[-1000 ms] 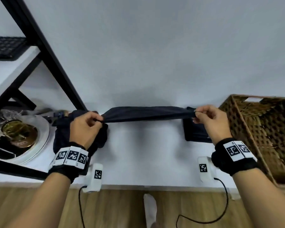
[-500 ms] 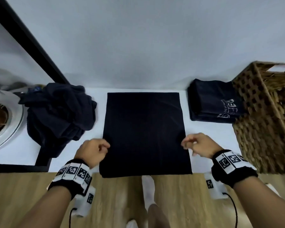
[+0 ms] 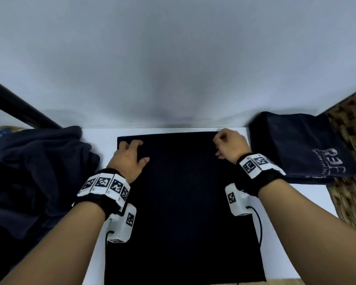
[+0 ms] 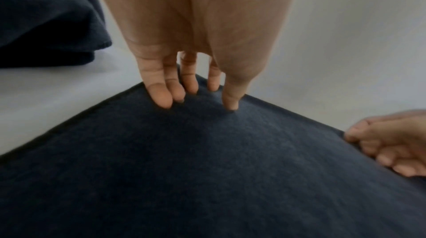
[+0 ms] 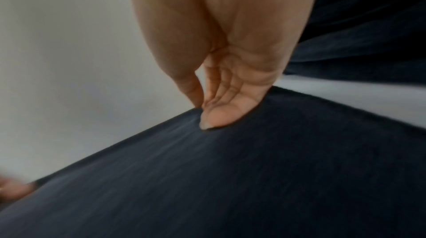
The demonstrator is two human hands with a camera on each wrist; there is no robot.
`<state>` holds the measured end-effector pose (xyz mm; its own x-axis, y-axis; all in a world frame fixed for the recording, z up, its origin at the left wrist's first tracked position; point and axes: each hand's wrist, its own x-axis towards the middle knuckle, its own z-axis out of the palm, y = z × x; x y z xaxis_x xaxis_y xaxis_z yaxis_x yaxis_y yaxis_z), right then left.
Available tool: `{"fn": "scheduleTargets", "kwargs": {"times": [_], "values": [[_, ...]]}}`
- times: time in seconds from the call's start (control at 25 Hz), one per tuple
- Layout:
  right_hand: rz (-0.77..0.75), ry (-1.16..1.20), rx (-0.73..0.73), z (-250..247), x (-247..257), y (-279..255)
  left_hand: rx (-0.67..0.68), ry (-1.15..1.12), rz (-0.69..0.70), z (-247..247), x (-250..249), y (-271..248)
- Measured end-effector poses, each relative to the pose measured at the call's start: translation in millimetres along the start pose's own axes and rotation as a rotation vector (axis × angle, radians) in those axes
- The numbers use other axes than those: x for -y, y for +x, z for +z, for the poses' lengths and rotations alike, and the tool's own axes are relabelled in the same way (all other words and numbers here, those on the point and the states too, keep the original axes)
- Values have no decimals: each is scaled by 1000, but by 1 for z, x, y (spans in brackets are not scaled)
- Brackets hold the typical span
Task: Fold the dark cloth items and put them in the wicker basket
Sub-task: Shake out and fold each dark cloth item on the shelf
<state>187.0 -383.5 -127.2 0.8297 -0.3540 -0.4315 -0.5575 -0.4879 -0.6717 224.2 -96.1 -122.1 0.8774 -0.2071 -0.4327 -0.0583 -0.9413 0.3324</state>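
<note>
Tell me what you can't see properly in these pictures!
- Wicker basket: head view, cut off by the right edge; its inside is unseen.
- White lettering on the folded cloth: head view, too blurred to read.
- Crumpled cloth pile: head view, cut off at the left edge.

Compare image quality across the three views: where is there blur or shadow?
Head view: soft shadow on the grey wall, blurred woven wicker basket at the edge. Left wrist view: fairly sharp left fingers. Right wrist view: streaky motion blur across the flat dark cloth.
</note>
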Motion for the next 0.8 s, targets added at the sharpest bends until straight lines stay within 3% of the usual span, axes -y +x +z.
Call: {"fn": "scheduleTargets", "kwargs": {"times": [0.08, 0.16, 0.28, 0.48, 0.64, 0.72, 0.8], "values": [[56, -88, -167, -14, -9, 13, -27, -43, -24, -2, 7, 2], [-11, -235, -285, -19, -7, 11, -95, -59, -28, -7, 8, 5], [-190, -290, -200, -9, 2, 1, -157, 72, -9, -17, 10, 15], [-109, -417, -238, -23, -2, 12, -148, 147, -2, -24, 24, 33], [-105, -611, -68, -22, 3, 13, -100, 210, -35, -35, 22, 45], [-79, -634, -75, -26, 8, 14, -56, 253, -48, -45, 19, 48], [-95, -558, -133, -34, 16, 10, -150, 174, -46, -57, 16, 45]]}}
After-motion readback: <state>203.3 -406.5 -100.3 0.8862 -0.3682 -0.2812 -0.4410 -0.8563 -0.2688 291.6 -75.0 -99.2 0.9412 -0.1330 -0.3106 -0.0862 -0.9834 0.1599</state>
